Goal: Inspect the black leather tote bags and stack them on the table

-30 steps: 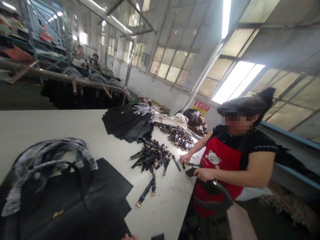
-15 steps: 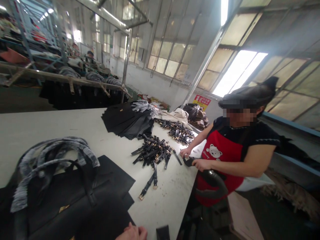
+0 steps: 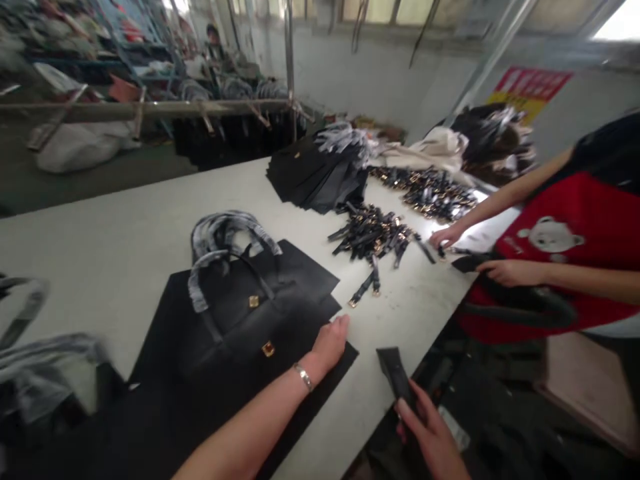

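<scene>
My left hand (image 3: 331,343), with a bracelet at the wrist, is over the right edge of a stack of black bag pieces (image 3: 185,333); its fingers are bent together, and whether they hold anything is too blurred to tell. Wrapped handles (image 3: 200,283) and gold clasps (image 3: 269,349) show on the stack. In my right hand (image 3: 425,420), at the table's front edge, is a black strap-like piece (image 3: 393,367), gripped between thumb and fingers. A pile of black buckled straps (image 3: 370,233) lies beyond both hands.
Across the white table (image 3: 125,207), a person in a red apron (image 3: 535,253) handles a black item at the right. More black bag pieces (image 3: 320,173) and a second strap pile (image 3: 435,193) lie at the back. Other wrapped handles (image 3: 60,360) are at the left.
The view has turned downward and right. My left hand and forearm have come further into view, and my right hand now shows, holding the black piece.
</scene>
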`<action>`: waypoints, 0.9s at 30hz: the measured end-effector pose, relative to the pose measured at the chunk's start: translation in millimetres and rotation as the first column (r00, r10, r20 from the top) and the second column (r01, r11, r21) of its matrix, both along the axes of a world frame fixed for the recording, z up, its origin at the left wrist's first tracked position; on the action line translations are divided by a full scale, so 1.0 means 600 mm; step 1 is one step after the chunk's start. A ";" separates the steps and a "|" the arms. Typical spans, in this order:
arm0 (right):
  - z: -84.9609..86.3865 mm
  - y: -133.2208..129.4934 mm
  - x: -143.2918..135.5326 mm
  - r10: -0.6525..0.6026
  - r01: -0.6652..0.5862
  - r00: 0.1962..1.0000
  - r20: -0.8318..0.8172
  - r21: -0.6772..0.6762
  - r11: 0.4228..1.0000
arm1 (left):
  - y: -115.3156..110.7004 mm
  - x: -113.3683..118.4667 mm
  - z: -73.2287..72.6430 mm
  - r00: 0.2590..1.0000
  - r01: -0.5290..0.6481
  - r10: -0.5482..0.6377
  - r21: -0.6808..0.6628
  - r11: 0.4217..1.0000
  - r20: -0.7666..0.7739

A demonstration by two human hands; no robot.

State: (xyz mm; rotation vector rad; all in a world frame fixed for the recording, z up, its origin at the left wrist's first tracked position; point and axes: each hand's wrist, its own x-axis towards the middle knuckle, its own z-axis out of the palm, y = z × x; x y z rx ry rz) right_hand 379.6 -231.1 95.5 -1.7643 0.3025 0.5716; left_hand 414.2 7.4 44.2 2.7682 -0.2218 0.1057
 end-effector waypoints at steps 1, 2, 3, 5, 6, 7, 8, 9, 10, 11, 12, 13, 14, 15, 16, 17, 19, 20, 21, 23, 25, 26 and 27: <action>-0.008 -0.004 -0.001 0.039 -0.039 0.999 -0.034 0.011 0.999 | 0.006 -0.016 -0.008 0.997 -0.066 0.066 0.005 0.998 -0.036; -0.014 -0.006 0.001 0.077 -0.075 0.995 -0.070 0.018 0.997 | 0.010 -0.034 -0.015 0.992 -0.115 0.116 0.014 0.993 -0.059; -0.017 -0.007 0.005 0.109 -0.108 0.990 -0.093 0.018 0.994 | 0.012 -0.053 -0.020 0.987 -0.145 0.146 0.023 0.989 -0.064; -0.014 -0.005 0.014 0.170 -0.172 0.976 -0.134 0.003 0.985 | 0.011 -0.088 -0.026 0.987 -0.157 0.158 0.039 0.987 -0.032; -0.011 -0.001 0.018 0.199 -0.202 0.969 -0.148 -0.006 0.979 | 0.009 -0.102 -0.028 0.989 -0.147 0.148 0.050 0.988 -0.010; -0.006 0.005 0.021 0.223 -0.228 0.962 -0.160 -0.012 0.974 | 0.007 -0.112 -0.029 0.991 -0.137 0.136 0.064 0.989 0.008; -0.001 0.011 0.024 0.246 -0.253 0.954 -0.174 -0.016 0.967 | 0.006 -0.119 -0.029 0.992 -0.127 0.126 0.078 0.989 0.017; 0.003 0.019 0.027 0.269 -0.276 0.945 -0.189 -0.015 0.961 | 0.006 -0.122 -0.029 0.993 -0.120 0.119 0.091 0.989 0.015; 0.007 0.027 0.030 0.288 -0.297 0.935 -0.205 -0.013 0.955 | 0.006 -0.124 -0.029 0.994 -0.113 0.113 0.101 0.988 0.008; 0.009 0.036 0.033 0.300 -0.310 0.928 -0.221 -0.009 0.951 | 0.007 -0.123 -0.028 0.994 -0.108 0.108 0.108 0.988 0.001; 0.011 0.044 0.037 0.309 -0.318 0.922 -0.233 -0.002 0.948 | 0.008 -0.122 -0.026 0.995 -0.101 0.103 0.113 0.988 -0.005; 0.012 0.052 0.041 0.314 -0.323 0.918 -0.241 0.003 0.947 | 0.010 -0.121 -0.025 0.995 -0.094 0.095 0.115 0.989 -0.010; 0.013 0.058 0.046 0.316 -0.323 0.917 -0.244 0.008 0.946 | 0.011 -0.120 -0.024 0.996 -0.086 0.088 0.114 0.990 -0.014; 0.014 0.063 0.050 0.316 -0.323 0.916 -0.246 0.012 0.946 | 0.012 -0.119 -0.024 0.997 -0.080 0.082 0.110 0.991 -0.014; 0.014 0.066 0.053 0.317 -0.324 0.916 -0.245 0.011 0.946 | 0.013 -0.119 -0.024 0.997 -0.078 0.080 0.105 0.991 -0.012; 0.015 0.067 0.055 0.321 -0.329 0.913 -0.251 0.008 0.944 | 0.013 -0.119 -0.025 0.997 -0.081 0.083 0.100 0.992 -0.008; 0.018 0.065 0.056 0.327 -0.342 0.900 -0.289 0.001 0.940 | 0.013 -0.121 -0.027 0.996 -0.089 0.090 0.094 0.992 0.000; 0.020 0.064 0.056 0.330 -0.347 0.890 -0.315 0.002 0.938 | 0.012 -0.121 -0.029 0.996 -0.090 0.090 0.093 0.992 0.003; 0.021 0.065 0.055 0.330 -0.348 0.881 -0.339 0.006 0.937 | 0.012 -0.122 -0.030 0.996 -0.089 0.089 0.093 0.992 0.003; 0.023 0.071 0.056 0.319 -0.338 0.882 -0.347 0.005 0.941 | 0.012 -0.123 -0.031 0.997 -0.080 0.080 0.093 0.992 0.003; 0.023 0.081 0.062 0.286 -0.307 0.911 -0.296 -0.025 0.951 | 0.012 -0.122 -0.030 0.997 -0.078 0.079 0.095 0.992 0.000; 0.024 0.084 0.066 0.254 -0.276 0.933 -0.257 -0.053 0.960 | 0.012 -0.122 -0.029 0.997 -0.078 0.079 0.099 0.992 -0.002; 0.026 0.084 0.071 0.215 -0.238 0.953 -0.212 -0.088 0.967 | 0.012 -0.122 -0.029 0.997 -0.078 0.079 0.103 0.992 -0.006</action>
